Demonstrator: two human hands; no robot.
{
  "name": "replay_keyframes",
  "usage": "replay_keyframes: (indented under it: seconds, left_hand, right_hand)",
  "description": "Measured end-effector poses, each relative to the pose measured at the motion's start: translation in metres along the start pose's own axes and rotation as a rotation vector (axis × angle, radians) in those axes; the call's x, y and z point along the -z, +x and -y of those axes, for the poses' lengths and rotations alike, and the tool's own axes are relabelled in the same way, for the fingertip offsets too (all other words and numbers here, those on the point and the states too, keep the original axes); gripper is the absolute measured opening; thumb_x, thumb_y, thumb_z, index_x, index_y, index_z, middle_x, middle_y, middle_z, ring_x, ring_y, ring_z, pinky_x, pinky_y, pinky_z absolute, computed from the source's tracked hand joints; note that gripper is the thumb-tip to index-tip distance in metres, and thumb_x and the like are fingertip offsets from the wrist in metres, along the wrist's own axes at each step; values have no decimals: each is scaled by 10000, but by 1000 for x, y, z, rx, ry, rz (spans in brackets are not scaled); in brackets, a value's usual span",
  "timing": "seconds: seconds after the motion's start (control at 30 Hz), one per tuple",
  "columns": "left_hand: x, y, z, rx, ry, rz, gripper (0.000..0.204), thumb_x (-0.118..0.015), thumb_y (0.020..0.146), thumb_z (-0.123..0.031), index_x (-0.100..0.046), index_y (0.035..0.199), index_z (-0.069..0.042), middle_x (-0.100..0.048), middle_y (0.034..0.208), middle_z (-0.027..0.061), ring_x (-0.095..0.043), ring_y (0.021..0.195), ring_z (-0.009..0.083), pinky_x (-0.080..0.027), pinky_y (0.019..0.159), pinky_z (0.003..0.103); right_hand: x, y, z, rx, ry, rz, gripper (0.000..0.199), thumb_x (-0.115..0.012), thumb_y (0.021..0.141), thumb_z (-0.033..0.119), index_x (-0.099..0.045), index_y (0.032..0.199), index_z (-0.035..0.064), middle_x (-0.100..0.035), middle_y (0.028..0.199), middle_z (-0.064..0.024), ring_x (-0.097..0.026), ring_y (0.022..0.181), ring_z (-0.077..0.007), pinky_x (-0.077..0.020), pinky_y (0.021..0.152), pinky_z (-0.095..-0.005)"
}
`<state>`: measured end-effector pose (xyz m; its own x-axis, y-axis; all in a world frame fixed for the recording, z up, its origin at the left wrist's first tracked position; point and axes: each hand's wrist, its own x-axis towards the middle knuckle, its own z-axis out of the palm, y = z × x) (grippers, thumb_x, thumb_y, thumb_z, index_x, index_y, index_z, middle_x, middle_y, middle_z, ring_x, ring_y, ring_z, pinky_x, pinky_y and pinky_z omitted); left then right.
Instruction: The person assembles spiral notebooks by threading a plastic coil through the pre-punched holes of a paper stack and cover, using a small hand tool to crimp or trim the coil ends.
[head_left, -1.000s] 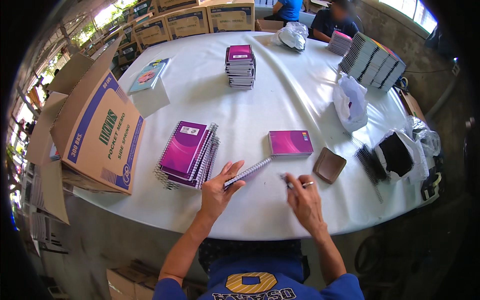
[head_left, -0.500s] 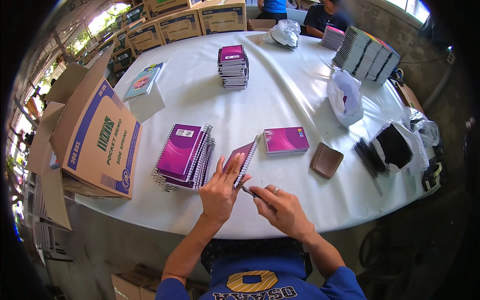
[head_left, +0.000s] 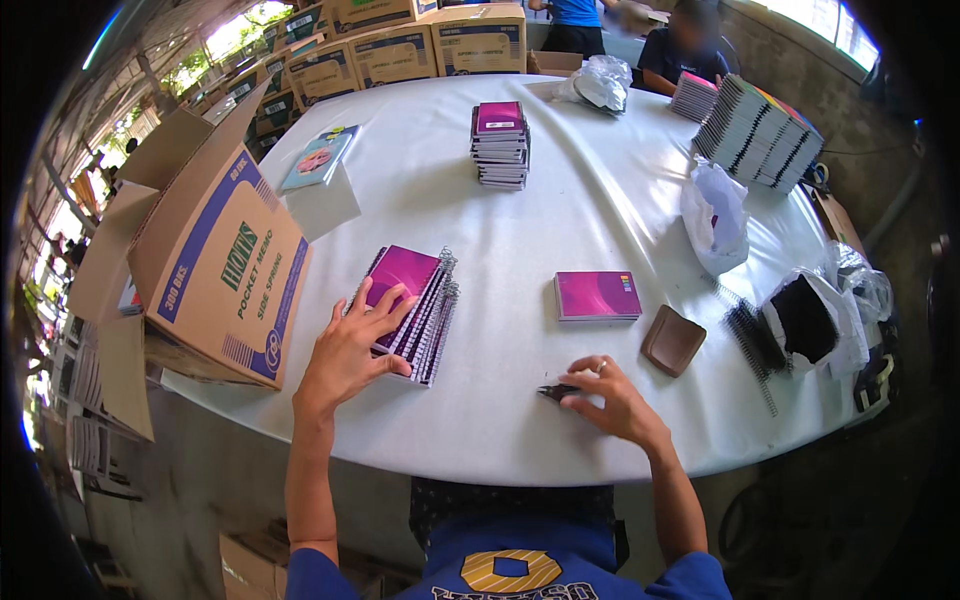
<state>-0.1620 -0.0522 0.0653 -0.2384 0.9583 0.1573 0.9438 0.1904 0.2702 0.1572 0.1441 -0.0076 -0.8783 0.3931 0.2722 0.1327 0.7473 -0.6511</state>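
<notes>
White-covered table: purple notebooks piled at the person's left, bound with coils.

Spread wide, the left hand is laid across the pile, with the top cover touched by its fingers; no firm grip is shown. By the right hand, half curled, a small dark tool is held loosely above or on the cloth. Binding appears finished on the pile; on the purple pads near the brown tray, no coil can be seen, so those are judged left to be bound. Whether the far stack is finished cannot be told.
</notes>
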Motion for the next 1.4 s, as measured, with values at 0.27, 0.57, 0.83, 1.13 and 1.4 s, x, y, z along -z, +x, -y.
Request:
replay_keyframes:
  seconds: [0.27, 0.57, 0.83, 1.13, 1.4]
  left_hand:
    - [-4, 9, -49, -103, 2, -384, 727, -587, 754, -559, -515, 1411, -255, -369, 1542, 49, -186, 1465, 380, -188, 1152, 565]
    - [-64, 31, -105, -167, -147, -209, 912, -759, 774, -306, -267, 1536, -216, -246, 1596, 53, -114, 1486, 359, -163, 1178, 516]
    - [-101, 119, -100, -32, -421, -185, 1032, -735, 845, -307, -13, 1556, -116, -234, 1573, 209, -173, 1462, 408, -270, 1141, 496]
    - [-142, 128, -120, 345, -1564, 266, 856, -564, 983, -204, 68, 1543, -68, -376, 1481, 238, -391, 1355, 290, -265, 1118, 472]
    - [-163, 135, -155, 351, -1515, -50, 778, -578, 943, -111, -76, 1518, 41, -395, 1475, 168, -441, 1303, 300, -295, 1111, 368]
  right_hand:
    - [56, 87, -114, -621, -662, -311, 313, -762, 787, 256, -692, 978, 19, -678, 935, -192, -649, 931, -355, -496, 825, -413]
    - [59, 92, -137, -592, -399, -413, 370, -811, 725, 307, -696, 892, -3, -706, 840, -187, -682, 823, -323, -514, 730, -406]
    - [79, 111, -95, -596, -241, -323, 358, -821, 717, 254, -707, 945, 2, -704, 862, -197, -689, 811, -328, -526, 741, -412]
    - [47, 95, -109, -570, -336, -285, 266, -752, 735, 204, -699, 877, -16, -672, 943, -262, -652, 918, -417, -512, 814, -464]
    - [55, 118, -141, -225, -413, -295, 259, -652, 707, 18, -693, 962, 7, -650, 1037, -194, -624, 984, -366, -507, 821, -412]
